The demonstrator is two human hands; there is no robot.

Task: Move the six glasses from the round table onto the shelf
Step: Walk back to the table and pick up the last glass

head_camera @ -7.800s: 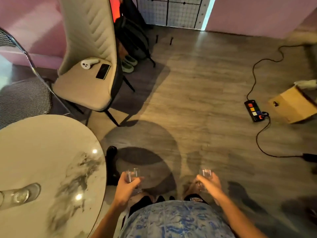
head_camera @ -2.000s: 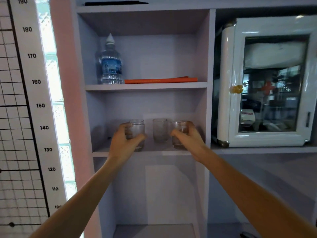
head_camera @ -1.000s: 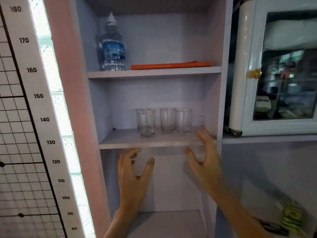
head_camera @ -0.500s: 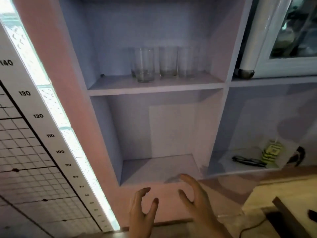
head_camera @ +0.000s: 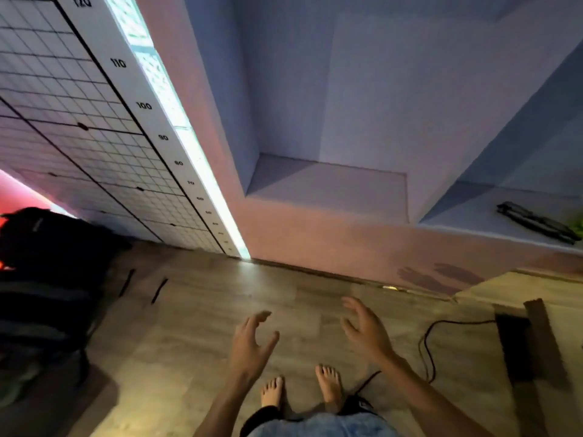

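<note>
Above the wooden floor [head_camera: 205, 310], in front of the shelf [head_camera: 328, 184], the left hand [head_camera: 249, 345] and right hand [head_camera: 366, 329] hang empty with fingers spread, seemingly freed for another load; no glasses show in view.

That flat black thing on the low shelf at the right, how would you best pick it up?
Pinch the flat black thing across its narrow width near the middle, coming from above and in front with the right hand. It lies flat and long on the open low shelf. Blur hides what it is.
</note>
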